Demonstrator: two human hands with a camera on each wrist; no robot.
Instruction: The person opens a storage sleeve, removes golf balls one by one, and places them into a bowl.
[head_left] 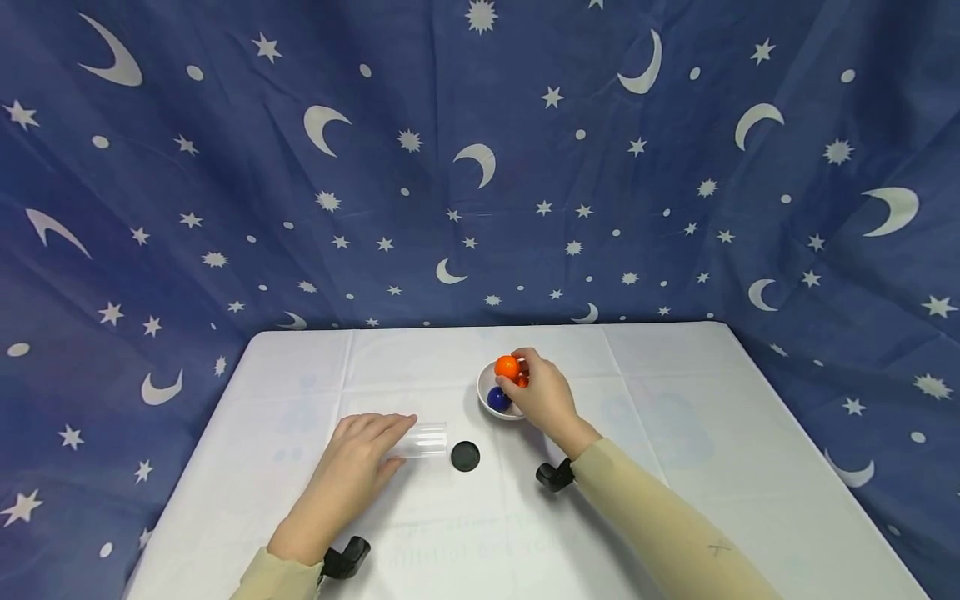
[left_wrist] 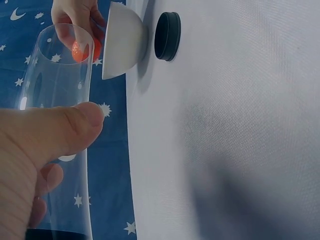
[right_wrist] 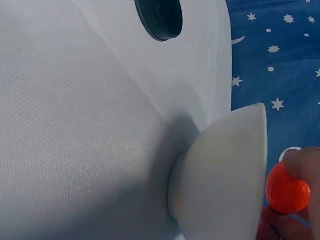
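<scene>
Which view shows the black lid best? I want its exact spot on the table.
The head view: the black lid lies flat on the white table, between the clear cup and the white bowl. The left wrist view shows it edge-on; the right wrist view crops it.

orange ball (head_left: 507,367): small, dimpled, sitting pinched in fingertips over the bowl, centre of the head frame
clear tube (head_left: 422,439): transparent, lying sideways on the table, lower centre-left

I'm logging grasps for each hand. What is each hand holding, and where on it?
The right hand pinches an orange ball by its sides, above the white bowl. The left hand grips the clear cup around its side wall.
</scene>
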